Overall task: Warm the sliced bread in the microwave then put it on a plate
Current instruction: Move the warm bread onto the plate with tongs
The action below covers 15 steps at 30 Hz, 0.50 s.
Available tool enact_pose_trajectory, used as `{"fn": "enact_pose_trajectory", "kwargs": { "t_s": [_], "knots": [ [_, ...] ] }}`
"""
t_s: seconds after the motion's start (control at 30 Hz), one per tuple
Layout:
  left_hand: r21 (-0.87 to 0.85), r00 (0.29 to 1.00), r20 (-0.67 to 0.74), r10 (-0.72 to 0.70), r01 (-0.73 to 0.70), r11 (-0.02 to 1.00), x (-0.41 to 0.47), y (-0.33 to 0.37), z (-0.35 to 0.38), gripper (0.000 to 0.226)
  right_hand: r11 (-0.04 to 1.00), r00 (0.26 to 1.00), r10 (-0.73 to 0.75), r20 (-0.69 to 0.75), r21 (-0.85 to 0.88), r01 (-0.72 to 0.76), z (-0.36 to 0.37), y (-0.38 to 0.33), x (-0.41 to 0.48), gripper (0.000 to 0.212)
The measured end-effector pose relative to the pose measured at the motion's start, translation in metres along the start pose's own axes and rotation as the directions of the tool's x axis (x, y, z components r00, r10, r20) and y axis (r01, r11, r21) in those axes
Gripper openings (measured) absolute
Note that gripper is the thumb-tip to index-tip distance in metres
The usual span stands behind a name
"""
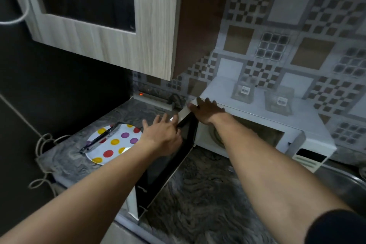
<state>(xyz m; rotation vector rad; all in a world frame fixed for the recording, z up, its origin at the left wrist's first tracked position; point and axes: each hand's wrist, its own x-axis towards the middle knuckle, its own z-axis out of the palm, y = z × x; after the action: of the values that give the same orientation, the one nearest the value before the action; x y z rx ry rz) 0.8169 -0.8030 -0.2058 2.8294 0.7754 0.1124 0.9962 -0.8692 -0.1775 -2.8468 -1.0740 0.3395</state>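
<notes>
White microwave oven (289, 136): sits at centre right of the frame with its cavity exposed, though the right forearm covers most of the opening.
Sliced bread: nowhere in view; it is not on the plate, and I cannot tell whether it lies in the cavity.
Dark glass microwave door (168, 164): swung out toward the lower centre, hinged on the oven's left side.
Left hand (162, 134): palm against the door's outer face near its top edge, fingers straight and spread, gripping nothing; a flat palm there suits pushing the door shut rather than pulling it.
Right hand (206, 111): laid on the oven's top front corner, fingers stretched flat, holding nothing (probably bracing the oven so that it does not slide).
White round plate with coloured dots (128, 145): centre left, just beside the door, close enough for an easy transfer.
Metal tongs with dark handles (101, 137): resting across the plate, likely kept ready for lifting hot bread.
Grey marbled worktop (188, 194): carries plate and oven.
Two clear glass jars (242, 90): standing on top of the oven, well back from the hands.
</notes>
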Motion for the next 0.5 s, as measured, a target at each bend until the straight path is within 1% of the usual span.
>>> {"fn": "enact_pose_trajectory", "kwargs": {
  "t_s": [0.07,0.17,0.37,0.43,0.5],
  "knots": [
    [-0.009,0.999,0.032,-0.019,0.019,1.0,0.002,-0.006,-0.004,0.06,0.998,0.999,-0.051,0.015,-0.032,0.052,0.001,-0.008,0.001,0.074],
    [-0.038,0.995,0.059,-0.084,0.087,0.996,0.001,-0.01,-0.01,0.057,0.994,0.994,-0.105,0.029,-0.04,0.106,0.005,-0.014,0.005,0.07],
    [-0.087,0.971,0.103,-0.217,0.226,0.97,-0.008,-0.029,-0.014,0.056,0.986,0.987,-0.163,0.007,-0.044,0.163,0.01,-0.028,0.006,0.072],
    [-0.104,0.966,0.117,-0.229,0.242,0.965,-0.009,-0.037,-0.014,0.055,0.983,0.984,-0.181,0.008,-0.04,0.181,0.011,-0.036,0.004,0.072],
    [-0.111,0.967,0.159,-0.199,0.218,0.97,-0.008,-0.05,-0.014,0.06,0.981,0.982,-0.188,-0.01,-0.043,0.188,0.01,-0.043,0.002,0.071]
  ]
}}
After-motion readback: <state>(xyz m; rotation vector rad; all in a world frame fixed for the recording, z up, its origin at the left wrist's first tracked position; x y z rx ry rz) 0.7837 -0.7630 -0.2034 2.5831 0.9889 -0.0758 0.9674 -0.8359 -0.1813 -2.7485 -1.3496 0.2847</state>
